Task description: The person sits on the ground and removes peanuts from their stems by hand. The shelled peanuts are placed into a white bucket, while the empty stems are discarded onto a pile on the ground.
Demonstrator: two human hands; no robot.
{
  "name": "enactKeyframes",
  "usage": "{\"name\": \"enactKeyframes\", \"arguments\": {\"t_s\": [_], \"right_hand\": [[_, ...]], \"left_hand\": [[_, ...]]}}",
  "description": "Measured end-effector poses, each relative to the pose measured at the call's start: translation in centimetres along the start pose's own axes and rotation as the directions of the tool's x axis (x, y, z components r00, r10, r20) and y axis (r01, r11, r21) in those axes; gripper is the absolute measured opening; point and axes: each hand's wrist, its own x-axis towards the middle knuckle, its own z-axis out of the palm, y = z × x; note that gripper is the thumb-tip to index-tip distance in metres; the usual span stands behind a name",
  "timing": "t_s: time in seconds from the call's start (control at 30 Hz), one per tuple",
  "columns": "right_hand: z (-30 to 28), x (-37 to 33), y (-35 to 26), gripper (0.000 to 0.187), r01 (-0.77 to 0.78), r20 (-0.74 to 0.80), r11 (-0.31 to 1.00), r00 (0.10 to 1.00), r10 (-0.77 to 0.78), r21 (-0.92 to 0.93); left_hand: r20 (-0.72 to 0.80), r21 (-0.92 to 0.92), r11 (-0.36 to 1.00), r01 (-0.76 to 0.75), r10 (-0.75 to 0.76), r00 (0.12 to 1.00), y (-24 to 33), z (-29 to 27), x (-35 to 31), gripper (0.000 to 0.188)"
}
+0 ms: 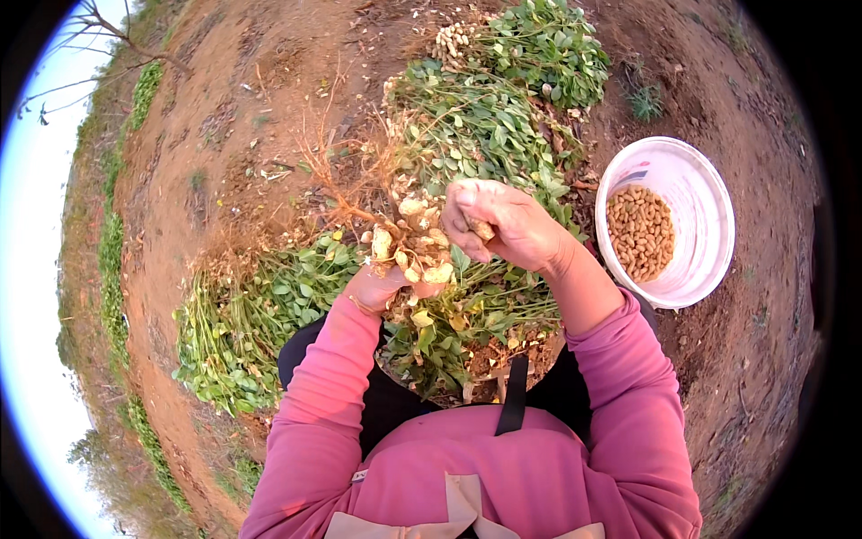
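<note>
My left hand (375, 289) is closed round a pulled-up peanut plant, with its cluster of pale pods (413, 247) just above the fingers. Thin brown roots (346, 193) stick up from the cluster toward the far left. Close on the right of these pods is my right hand (505, 223), its fingers curled in. A peanut pod (482, 230) shows between the thumb and fingers of that hand. The leafy part of the held plant hangs below my left hand, over other green foliage in front of my lap.
A white bucket (714, 211), partly filled with loose peanuts (639, 235), stands at my right. Piles of uprooted peanut plants lie at the left (256, 314) and ahead (485, 126), some with pods showing at the far end. Reddish-brown bare soil (224, 117) surrounds them.
</note>
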Motion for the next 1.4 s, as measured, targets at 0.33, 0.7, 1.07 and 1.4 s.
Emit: {"name": "enactKeyframes", "arguments": {"t_s": [0.33, 0.7, 1.07, 1.4], "right_hand": [[0.3, 1.4, 1.1, 0.023, 0.06, -0.19, 0.927, 0.972, -0.138, -0.371], [0.5, 0.9, -0.1, 0.039, -0.097, -0.092, 0.974, 0.993, 0.079, -0.206], [0.2, 1.7, 3.0, 0.026, 0.058, -0.296, 0.792, 0.909, -0.294, -0.607], [1.6, 2.7, 2.8, 0.051, -0.261, -0.333, 0.274, 0.906, -0.261, -0.926]], "left_hand": [[-0.002, -0.035, 0.983, 0.179, -0.179, 0.984, -0.5, -2.5, -1.2, 0.08], [-0.024, -0.073, 0.976, 0.203, -0.206, 0.978, 0.5, -0.3, -1.3, 0.067], [-0.542, 0.279, 0.954, 0.11, 0.061, 0.838, 0.2, -0.7, 1.7, 0.021], [-0.437, 0.835, 0.497, 0.237, 0.335, 0.835, -1.0, -0.7, 2.4, 0.029]]}}
